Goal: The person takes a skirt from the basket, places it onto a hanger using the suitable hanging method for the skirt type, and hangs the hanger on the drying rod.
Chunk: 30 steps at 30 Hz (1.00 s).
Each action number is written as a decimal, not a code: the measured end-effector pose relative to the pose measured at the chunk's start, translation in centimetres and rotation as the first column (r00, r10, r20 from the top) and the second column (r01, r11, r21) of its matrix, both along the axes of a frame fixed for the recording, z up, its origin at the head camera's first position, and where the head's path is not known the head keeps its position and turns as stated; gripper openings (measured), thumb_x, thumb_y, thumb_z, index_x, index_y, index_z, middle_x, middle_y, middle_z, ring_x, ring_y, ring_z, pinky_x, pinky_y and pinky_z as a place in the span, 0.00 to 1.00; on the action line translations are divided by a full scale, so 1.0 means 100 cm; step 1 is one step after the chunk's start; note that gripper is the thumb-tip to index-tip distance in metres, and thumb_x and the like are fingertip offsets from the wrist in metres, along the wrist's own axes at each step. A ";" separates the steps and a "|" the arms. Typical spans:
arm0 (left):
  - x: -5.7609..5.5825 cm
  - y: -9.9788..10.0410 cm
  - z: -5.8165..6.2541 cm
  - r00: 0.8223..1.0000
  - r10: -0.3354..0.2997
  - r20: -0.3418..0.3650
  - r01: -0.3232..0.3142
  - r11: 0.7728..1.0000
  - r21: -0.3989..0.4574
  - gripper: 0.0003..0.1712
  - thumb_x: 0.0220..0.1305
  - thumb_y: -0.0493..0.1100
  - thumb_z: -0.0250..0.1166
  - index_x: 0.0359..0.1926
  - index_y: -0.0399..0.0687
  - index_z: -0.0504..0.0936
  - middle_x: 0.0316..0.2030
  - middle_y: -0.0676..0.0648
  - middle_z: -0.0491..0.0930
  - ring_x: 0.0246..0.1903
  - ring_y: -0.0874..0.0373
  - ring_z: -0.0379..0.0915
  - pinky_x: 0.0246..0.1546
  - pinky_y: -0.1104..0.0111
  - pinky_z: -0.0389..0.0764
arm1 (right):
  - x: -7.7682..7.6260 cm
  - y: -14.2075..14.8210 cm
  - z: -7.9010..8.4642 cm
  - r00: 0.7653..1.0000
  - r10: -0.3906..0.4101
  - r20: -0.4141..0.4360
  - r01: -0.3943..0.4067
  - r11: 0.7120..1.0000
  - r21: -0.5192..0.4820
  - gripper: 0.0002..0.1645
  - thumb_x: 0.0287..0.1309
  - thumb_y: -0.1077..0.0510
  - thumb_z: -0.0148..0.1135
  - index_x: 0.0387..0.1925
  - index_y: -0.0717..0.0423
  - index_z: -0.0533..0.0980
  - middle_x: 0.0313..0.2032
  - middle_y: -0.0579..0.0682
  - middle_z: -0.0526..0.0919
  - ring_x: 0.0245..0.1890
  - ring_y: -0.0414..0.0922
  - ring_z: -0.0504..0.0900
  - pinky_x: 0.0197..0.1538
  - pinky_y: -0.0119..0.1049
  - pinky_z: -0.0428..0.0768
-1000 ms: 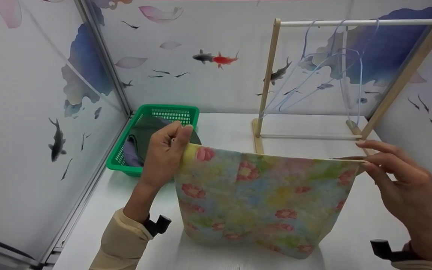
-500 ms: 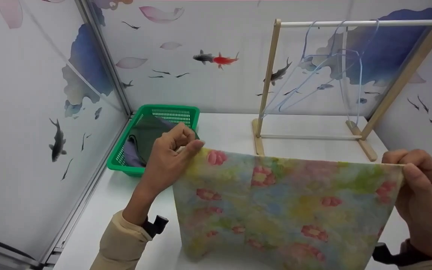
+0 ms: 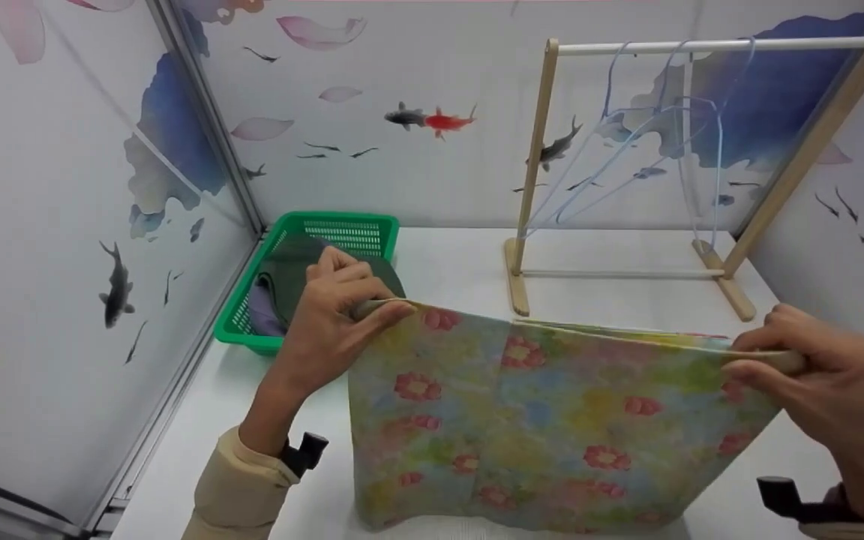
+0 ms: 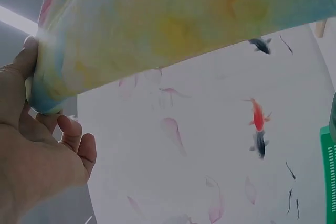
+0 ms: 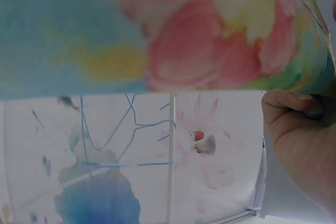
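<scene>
A thin floral cloth [image 3: 537,420], pastel with pink flowers, hangs in front of the person with its top edge stretched between both hands. The left hand [image 3: 327,315] pinches its upper left corner between thumb and curled fingers. At the upper right corner, the right hand [image 3: 829,367] grips the edge, thumb in front and fingers behind. Along the right half of the top edge, a second layer shows slightly apart. In the left wrist view the cloth [image 4: 173,30] spans the top, with the left hand [image 4: 42,145] at its end. The right hand [image 5: 302,135] partly shows in the right wrist view.
A green basket [image 3: 233,331] holding dark green and purple cloths [image 3: 289,262] stands behind the left hand. At the back right is a wooden rack [image 3: 541,150] with several light blue hangers [image 3: 612,180]. Patterned walls enclose the white table [image 3: 447,251].
The right hand moved right and pulled the cloth's edge taut, then came back slightly left. The top edge now dips a little, and the layers part on the right.
</scene>
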<state>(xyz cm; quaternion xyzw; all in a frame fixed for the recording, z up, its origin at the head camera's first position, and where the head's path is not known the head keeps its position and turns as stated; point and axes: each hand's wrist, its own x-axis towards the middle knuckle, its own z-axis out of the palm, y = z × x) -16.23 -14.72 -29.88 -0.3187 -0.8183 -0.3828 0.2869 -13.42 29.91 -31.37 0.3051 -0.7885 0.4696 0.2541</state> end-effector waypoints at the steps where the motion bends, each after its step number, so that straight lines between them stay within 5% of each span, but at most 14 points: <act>1: 0.000 0.000 -0.001 1.000 0.010 -0.004 -0.010 1.000 0.002 0.03 0.52 0.47 0.69 0.25 0.62 0.83 0.21 0.58 0.63 0.37 0.58 0.56 0.45 0.55 0.51 | -0.001 0.000 0.000 0.999 0.006 -0.034 -0.005 0.999 0.047 0.12 0.36 0.81 0.66 0.25 0.66 0.79 0.19 0.47 0.69 0.20 0.36 0.63 0.20 0.24 0.62; 5: 0.002 -0.001 -0.003 0.996 0.060 -0.059 -0.062 0.998 -0.026 0.05 0.52 0.50 0.69 0.25 0.59 0.84 0.22 0.57 0.61 0.37 0.59 0.56 0.43 0.59 0.55 | -0.004 0.003 -0.002 0.997 0.012 -0.075 -0.004 0.994 0.111 0.14 0.39 0.82 0.63 0.24 0.63 0.81 0.21 0.44 0.64 0.24 0.36 0.58 0.21 0.24 0.58; 8: 0.003 -0.001 -0.002 0.985 0.104 -0.136 -0.117 0.989 -0.091 0.11 0.52 0.54 0.68 0.23 0.55 0.82 0.23 0.56 0.61 0.34 0.59 0.56 0.39 0.62 0.58 | -0.006 0.010 -0.006 0.987 0.162 0.011 -0.161 0.986 -0.036 0.14 0.45 0.85 0.53 0.26 0.70 0.79 0.26 0.49 0.64 0.29 0.41 0.62 0.23 0.21 0.67; 12: 0.003 -0.001 -0.003 0.965 0.153 -0.213 -0.188 0.970 -0.153 0.17 0.51 0.57 0.67 0.20 0.51 0.77 0.24 0.54 0.64 0.32 0.58 0.56 0.34 0.63 0.60 | -0.008 0.018 -0.011 0.948 0.315 0.052 -0.294 0.926 -0.238 0.14 0.49 0.85 0.45 0.26 0.76 0.76 0.34 0.57 0.64 0.39 0.47 0.61 0.28 0.24 0.74; 18: 0.002 -0.006 -0.005 0.965 0.150 -0.213 -0.180 0.976 -0.126 0.21 0.50 0.55 0.68 0.18 0.48 0.69 0.31 0.50 0.65 0.30 0.58 0.59 0.29 0.65 0.64 | -0.010 0.019 -0.011 0.958 0.287 -0.001 -0.267 0.889 -0.371 0.12 0.51 0.82 0.47 0.17 0.75 0.71 0.39 0.59 0.61 0.41 0.49 0.59 0.30 0.28 0.67; 30: 0.011 -0.006 0.002 0.964 0.187 -0.190 -0.201 0.978 -0.058 0.17 0.52 0.52 0.68 0.21 0.49 0.71 0.19 0.54 0.62 0.18 0.64 0.57 0.17 0.72 0.62 | -0.007 0.016 -0.008 0.906 0.420 -0.047 -0.394 0.798 -0.456 0.10 0.54 0.83 0.42 0.22 0.82 0.70 0.25 0.59 0.69 0.27 0.47 0.64 0.23 0.32 0.66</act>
